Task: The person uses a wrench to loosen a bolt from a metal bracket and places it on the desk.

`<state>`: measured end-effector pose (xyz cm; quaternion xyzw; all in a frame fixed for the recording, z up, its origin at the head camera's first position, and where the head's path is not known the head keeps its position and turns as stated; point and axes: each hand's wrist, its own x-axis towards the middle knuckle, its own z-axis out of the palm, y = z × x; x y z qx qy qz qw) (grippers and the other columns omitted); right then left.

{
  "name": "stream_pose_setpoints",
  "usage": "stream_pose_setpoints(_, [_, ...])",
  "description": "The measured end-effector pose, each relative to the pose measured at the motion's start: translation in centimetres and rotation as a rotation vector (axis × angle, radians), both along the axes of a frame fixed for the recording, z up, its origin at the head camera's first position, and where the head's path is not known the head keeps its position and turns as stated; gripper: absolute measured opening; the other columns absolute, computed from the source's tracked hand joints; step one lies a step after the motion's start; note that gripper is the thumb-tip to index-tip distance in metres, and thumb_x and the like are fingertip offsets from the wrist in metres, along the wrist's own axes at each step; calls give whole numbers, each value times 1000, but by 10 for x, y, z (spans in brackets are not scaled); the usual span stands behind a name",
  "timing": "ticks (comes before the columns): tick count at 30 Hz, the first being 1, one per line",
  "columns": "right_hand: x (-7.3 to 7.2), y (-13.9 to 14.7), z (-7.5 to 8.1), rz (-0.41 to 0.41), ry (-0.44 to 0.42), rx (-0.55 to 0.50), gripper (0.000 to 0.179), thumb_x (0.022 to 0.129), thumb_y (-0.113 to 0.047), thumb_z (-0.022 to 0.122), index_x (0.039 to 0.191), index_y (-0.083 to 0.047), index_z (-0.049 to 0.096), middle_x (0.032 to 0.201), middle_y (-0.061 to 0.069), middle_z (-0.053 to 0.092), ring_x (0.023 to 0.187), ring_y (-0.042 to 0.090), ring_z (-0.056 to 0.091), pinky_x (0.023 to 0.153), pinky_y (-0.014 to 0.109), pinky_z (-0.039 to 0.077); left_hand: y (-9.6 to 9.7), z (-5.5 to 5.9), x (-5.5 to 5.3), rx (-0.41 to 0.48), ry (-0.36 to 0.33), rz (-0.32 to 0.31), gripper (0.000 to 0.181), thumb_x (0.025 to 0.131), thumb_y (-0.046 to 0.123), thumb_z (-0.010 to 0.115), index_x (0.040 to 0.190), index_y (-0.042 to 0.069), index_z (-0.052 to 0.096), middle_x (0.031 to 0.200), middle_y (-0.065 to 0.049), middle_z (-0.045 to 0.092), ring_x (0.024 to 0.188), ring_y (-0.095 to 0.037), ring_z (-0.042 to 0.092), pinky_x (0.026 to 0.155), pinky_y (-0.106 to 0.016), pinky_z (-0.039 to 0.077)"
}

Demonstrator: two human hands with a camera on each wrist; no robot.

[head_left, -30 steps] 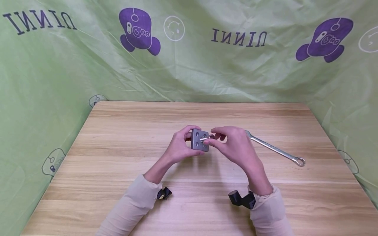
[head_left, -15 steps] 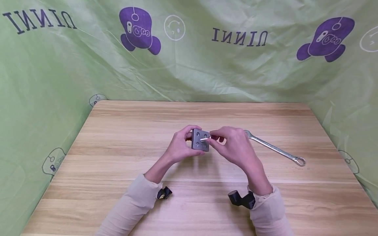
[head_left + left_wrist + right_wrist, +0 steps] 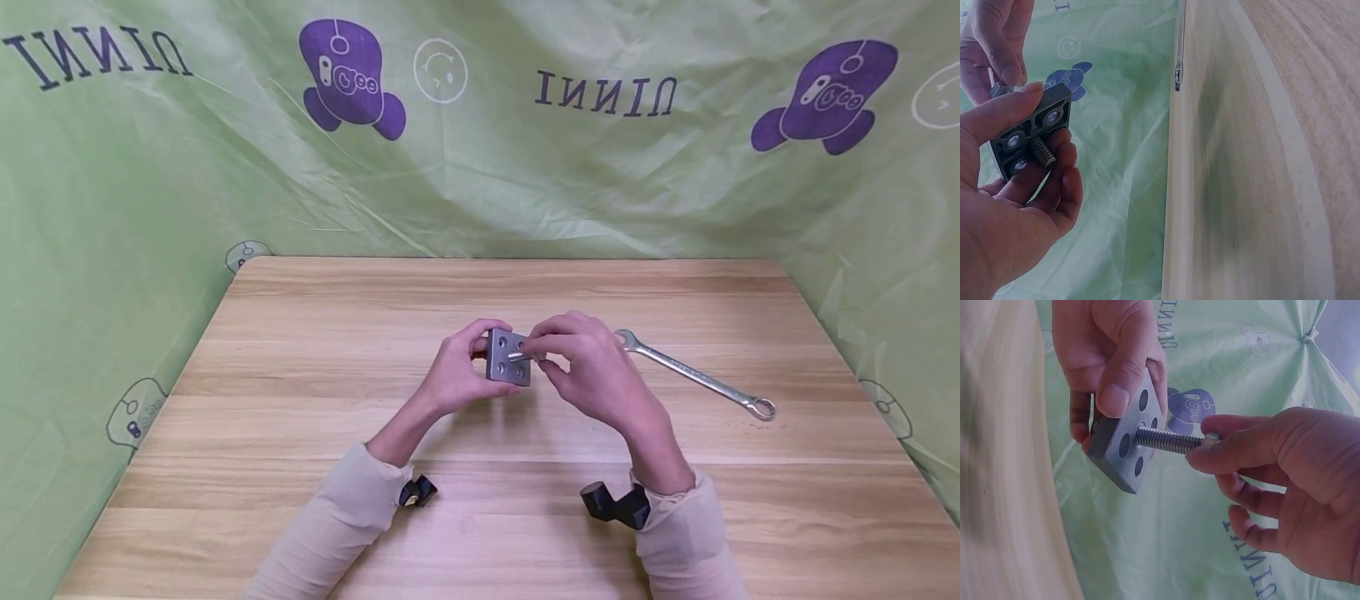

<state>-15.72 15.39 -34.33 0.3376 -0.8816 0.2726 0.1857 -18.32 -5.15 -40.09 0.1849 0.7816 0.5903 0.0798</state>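
My left hand [image 3: 456,373] grips a small grey metal plate [image 3: 494,357] by its edges, above the table. Several holes surround a silver hex bolt [image 3: 1169,441] that passes through the plate's middle. Its threaded end pokes out of the recessed back face in the left wrist view, between the curled fingers. On the other side, a long stretch of thread stands out from the flat face. My right hand [image 3: 596,371] pinches the bolt's hex head [image 3: 1211,440] between thumb and index finger, the other fingers loosely bent below.
A long combination wrench [image 3: 693,377] lies on the wooden table [image 3: 337,333] to the right, its open end near my right hand. Green printed cloth [image 3: 480,183] hangs around the table's back and sides. Each sleeve cuff carries a black wrist camera [image 3: 615,507].
My right-hand fingers have shifted around the bolt head, index finger moving forward over it and thumb drawing back lower. The left hand and plate stay in nearly the same place.
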Motion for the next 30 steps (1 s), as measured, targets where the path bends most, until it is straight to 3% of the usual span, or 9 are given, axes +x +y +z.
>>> stream_pose_setpoints(4, [2, 0, 1, -45, -53, 3, 32, 75, -10, 87, 105, -8, 76, 104, 7, 75, 99, 25, 67, 86, 41, 54, 0, -1, 0, 1, 11, 4, 71, 65, -3, 87, 129, 4, 56, 107, -21, 75, 94, -24, 72, 91, -44, 50])
stream_pose_setpoints(9, [3, -3, 3, -189, -174, 9, 43, 84, -33, 80, 118, -9, 72, 110, 8, 75, 97, 25, 68, 80, 40, 54, -1, 0, 0, 6, 20, 8, 72, 65, -5, 87, 129, 3, 56, 107, -21, 76, 94, -25, 73, 91, -42, 50])
stream_pose_setpoints(14, [2, -8, 3, -330, -306, 38, 34, 93, -40, 69, 108, -10, 75, 90, 4, 75, 81, 20, 65, 69, 35, 49, -1, 0, 0, 2, 18, 9, 73, 64, -5, 87, 130, 1, 56, 105, -21, 76, 93, -23, 73, 92, -41, 49])
stream_pose_setpoints(18, [3, -10, 3, -384, -343, 35, 32, 90, -42, 72, 92, -11, 80, 71, 0, 71, 63, 14, 58, 61, 29, 43, -1, 0, 1, 1, 21, 10, 73, 64, -4, 88, 130, 4, 56, 106, -20, 76, 93, -23, 73, 92, -44, 50])
stream_pose_setpoints(24, [4, -11, 5, -375, -342, 23, 30, 88, -40, 74, 89, -11, 81, 69, 0, 72, 60, 12, 56, 60, 26, 42, -2, 0, 0, -9, 31, 2, 73, 64, -1, 89, 130, 4, 56, 108, -19, 76, 96, -24, 74, 93, -44, 50])
stream_pose_setpoints(30, [4, -7, 4, -240, -251, 5, 18, 84, -24, 80, 95, -9, 80, 78, 3, 75, 68, 15, 63, 61, 25, 43, -1, 1, 1, -16, 32, 1, 74, 64, -1, 89, 130, 3, 56, 109, -19, 76, 98, -25, 73, 94, -36, 48])
